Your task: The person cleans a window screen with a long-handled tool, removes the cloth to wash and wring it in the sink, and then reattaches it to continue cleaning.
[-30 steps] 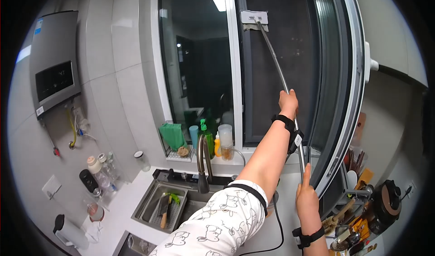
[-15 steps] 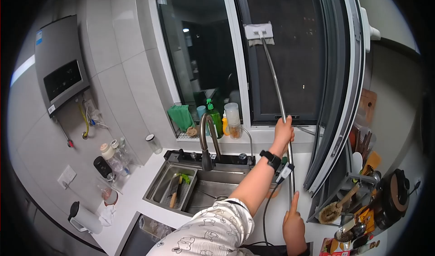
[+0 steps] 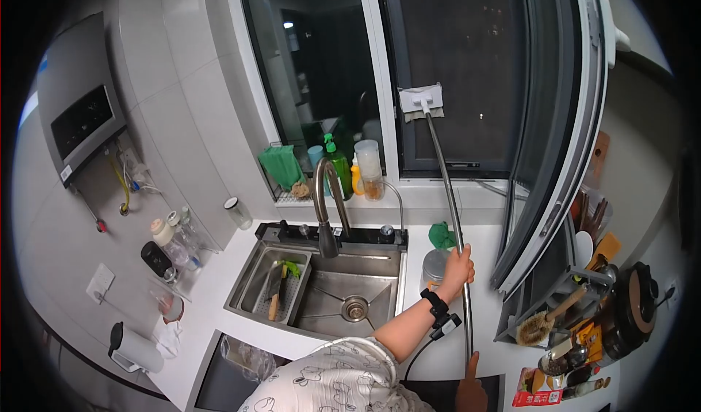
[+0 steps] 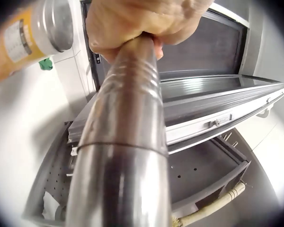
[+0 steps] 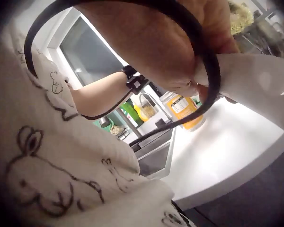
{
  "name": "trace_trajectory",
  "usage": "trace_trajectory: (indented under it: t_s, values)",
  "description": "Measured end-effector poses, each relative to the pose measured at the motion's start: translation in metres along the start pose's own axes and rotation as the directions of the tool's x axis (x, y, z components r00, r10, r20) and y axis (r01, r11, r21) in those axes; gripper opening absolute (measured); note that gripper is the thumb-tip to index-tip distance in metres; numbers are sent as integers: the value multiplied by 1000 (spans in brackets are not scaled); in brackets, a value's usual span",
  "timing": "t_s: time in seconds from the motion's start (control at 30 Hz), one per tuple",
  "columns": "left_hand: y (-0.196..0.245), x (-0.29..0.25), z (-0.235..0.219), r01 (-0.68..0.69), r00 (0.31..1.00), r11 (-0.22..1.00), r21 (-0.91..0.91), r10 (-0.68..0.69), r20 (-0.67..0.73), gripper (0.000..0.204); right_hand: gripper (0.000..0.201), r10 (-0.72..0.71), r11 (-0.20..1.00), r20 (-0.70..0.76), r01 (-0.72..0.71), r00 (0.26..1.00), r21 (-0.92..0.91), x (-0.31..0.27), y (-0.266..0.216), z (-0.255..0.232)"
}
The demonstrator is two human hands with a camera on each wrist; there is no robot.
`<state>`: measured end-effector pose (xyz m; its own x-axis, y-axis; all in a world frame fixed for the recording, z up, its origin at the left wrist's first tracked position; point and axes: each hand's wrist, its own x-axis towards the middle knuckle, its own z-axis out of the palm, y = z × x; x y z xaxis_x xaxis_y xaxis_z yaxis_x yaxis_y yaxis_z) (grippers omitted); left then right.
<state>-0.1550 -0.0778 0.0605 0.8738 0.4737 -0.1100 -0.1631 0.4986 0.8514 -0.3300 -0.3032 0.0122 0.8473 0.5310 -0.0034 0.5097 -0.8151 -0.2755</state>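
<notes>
A long metal pole point(image 3: 443, 171) with a flat white mop head point(image 3: 421, 99) and a pale cloth under it slants up to the dark window screen point(image 3: 467, 54). The mop head lies against the screen near its left frame. My left hand point(image 3: 458, 272) grips the pole around its middle; in the left wrist view its fingers wrap the shiny tube point(image 4: 120, 137). Lower down, at the bottom of the head view, my right hand point(image 3: 472, 395) holds the pole's lower part, index finger stretched along it. In the right wrist view a pale handle end passes under that hand.
Left of my arm is a steel sink point(image 3: 355, 277) with a faucet point(image 3: 328, 208) and a knife in a drain basket point(image 3: 272, 295). An open window sash point(image 3: 555, 156) juts in on the right, above a rack point(image 3: 526, 295) of utensils. A jar point(image 3: 434, 267) stands by my left hand.
The mop head has slid down the screen. Both hands have drawn the pole down and back towards me, and the right hand has sunk to the lower edge of the head view.
</notes>
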Motion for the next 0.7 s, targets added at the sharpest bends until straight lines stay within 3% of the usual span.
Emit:
trace_trajectory:
  t_s: [0.37,0.47,0.57,0.7]
  values:
    - [-41,-22,-28,204,979,976,-81,-203,19,29,23,7,1000,115,-10,993,20,-44,10,0]
    - [-48,-26,-34,256,967,961,-104,-256,16,28,18,-21,996,144,33,989,-84,-49,4,-5]
    - [-53,-27,-41,320,947,940,-117,-320,19,28,17,-60,993,118,71,991,-96,-50,4,0]
    - [-53,-29,-50,315,949,942,-118,-310,59,29,17,-167,977,54,172,985,-123,-61,10,20]
